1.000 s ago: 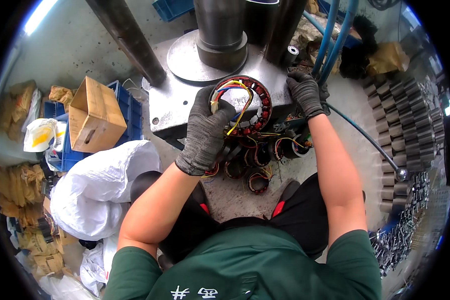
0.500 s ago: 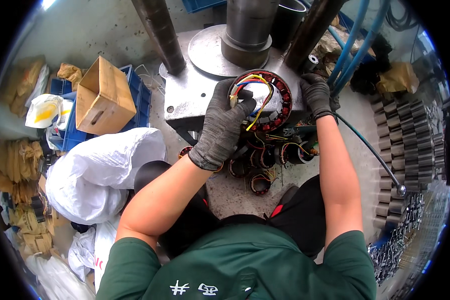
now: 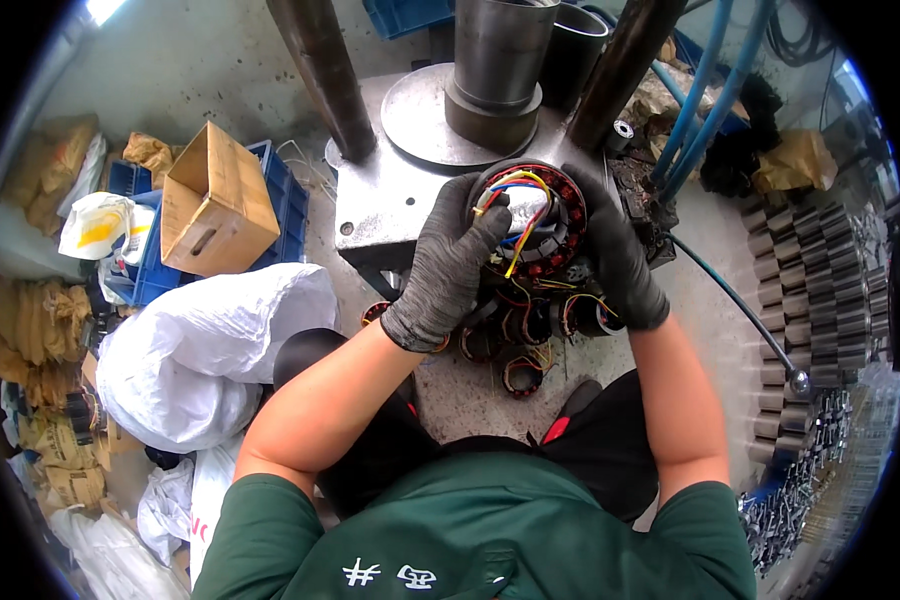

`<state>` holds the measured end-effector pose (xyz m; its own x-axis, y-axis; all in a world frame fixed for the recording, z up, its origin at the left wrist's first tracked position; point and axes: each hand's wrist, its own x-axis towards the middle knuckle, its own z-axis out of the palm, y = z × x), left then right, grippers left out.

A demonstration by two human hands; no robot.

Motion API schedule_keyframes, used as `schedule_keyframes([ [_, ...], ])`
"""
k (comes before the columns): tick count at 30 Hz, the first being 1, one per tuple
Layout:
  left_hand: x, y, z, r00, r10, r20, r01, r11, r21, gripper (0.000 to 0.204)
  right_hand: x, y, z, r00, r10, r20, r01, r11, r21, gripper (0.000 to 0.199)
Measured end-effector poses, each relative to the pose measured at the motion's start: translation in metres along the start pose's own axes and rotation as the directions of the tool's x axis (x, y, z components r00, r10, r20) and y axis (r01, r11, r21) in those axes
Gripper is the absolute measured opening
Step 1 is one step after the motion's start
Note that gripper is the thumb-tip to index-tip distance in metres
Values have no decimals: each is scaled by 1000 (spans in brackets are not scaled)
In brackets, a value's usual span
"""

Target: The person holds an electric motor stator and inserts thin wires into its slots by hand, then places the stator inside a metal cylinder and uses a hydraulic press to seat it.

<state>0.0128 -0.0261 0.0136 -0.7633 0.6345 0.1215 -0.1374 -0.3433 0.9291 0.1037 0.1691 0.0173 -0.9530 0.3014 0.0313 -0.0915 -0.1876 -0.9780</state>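
Note:
Both hands wear dark grey knit gloves. Between them is a ring-shaped motor stator [image 3: 570,215] with dark red windings, tilted above the near edge of the metal press table [image 3: 370,205]. Gripping its left side is my left hand [image 3: 445,255], with the thumb over the bundle of yellow, red, blue and white lead wires [image 3: 526,182]. My right hand [image 3: 615,250] wraps round the stator's right side, its fingertips partly hidden. On the floor below lie several more wound stators [image 3: 522,372] with loose coloured leads.
A steel cylinder [image 3: 500,60] stands on a round plate on the press table, between two thick posts [image 3: 325,85]. A lever with a ball end [image 3: 798,381] reaches out at right, near stacked metal cylinders [image 3: 820,290]. At left are a cardboard box [image 3: 225,205], blue crates and a white sack [image 3: 200,350].
My right hand has left the machine's right side and come inward to take hold of the stator's right edge. My left hand still holds the stator.

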Motion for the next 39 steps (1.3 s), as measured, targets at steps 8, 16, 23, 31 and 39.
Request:
schedule_keyframes([
  [8, 7, 0, -13, 961, -157, 229, 105, 969, 222, 99, -29, 3, -18, 992, -104, -71, 96, 990, -105, 74],
  [16, 7, 3, 10, 811, 185, 555, -473, 765, 437, 114, -46, -15, -23, 992, -35, -120, 30, 999, -40, 71],
  [23, 26, 19, 37, 935, -34, 354, -131, 892, 432, 64, -43, -17, -35, 975, -200, -99, 201, 980, -1, 66],
  [31, 65, 106, 68, 468, 301, 831, -748, -366, 554, 56, -37, -48, -27, 940, -232, -250, 265, 958, 108, 90],
  [39, 189, 136, 69, 776, 566, 279, -436, 162, 885, 61, -53, -56, -30, 998, -54, -43, 54, 998, 15, 69],
])
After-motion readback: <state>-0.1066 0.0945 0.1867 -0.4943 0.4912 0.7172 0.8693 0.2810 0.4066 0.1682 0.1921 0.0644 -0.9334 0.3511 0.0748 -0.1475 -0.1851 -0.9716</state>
